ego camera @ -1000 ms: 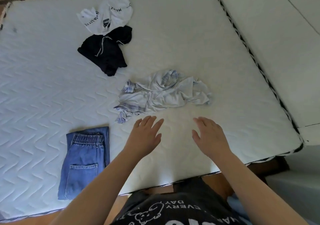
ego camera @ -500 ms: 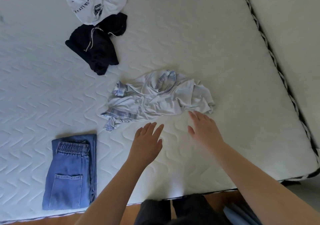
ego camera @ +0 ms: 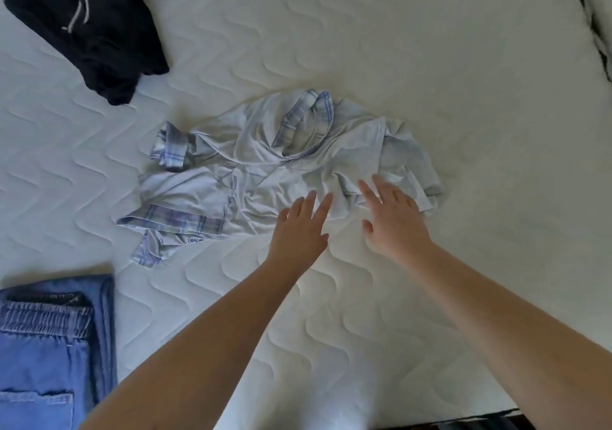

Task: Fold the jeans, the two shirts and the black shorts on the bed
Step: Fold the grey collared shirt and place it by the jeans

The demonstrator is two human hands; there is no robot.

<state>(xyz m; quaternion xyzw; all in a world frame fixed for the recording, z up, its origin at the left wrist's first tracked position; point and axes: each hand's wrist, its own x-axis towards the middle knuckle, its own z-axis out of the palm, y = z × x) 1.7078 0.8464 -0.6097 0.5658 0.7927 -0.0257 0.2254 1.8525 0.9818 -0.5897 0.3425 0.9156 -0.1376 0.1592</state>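
On the quilted mattress (ego camera: 430,65) the crumpled pale-blue shirt (ego camera: 265,165) sprawls left-to-right just beyond both hands, its near edge under the flat, splayed fingertips of the right hand (ego camera: 392,221) and left hand (ego camera: 299,231), neither gripping

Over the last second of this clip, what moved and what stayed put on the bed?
Both hands reached forward: the left hand and right hand, fingers straight, now touch the near edge of the crumpled pale blue shirt with plaid trim; neither grips it yet. The camera leaned in too. The shirt, the folded blue jeans and the black drawstring shorts lie as before.
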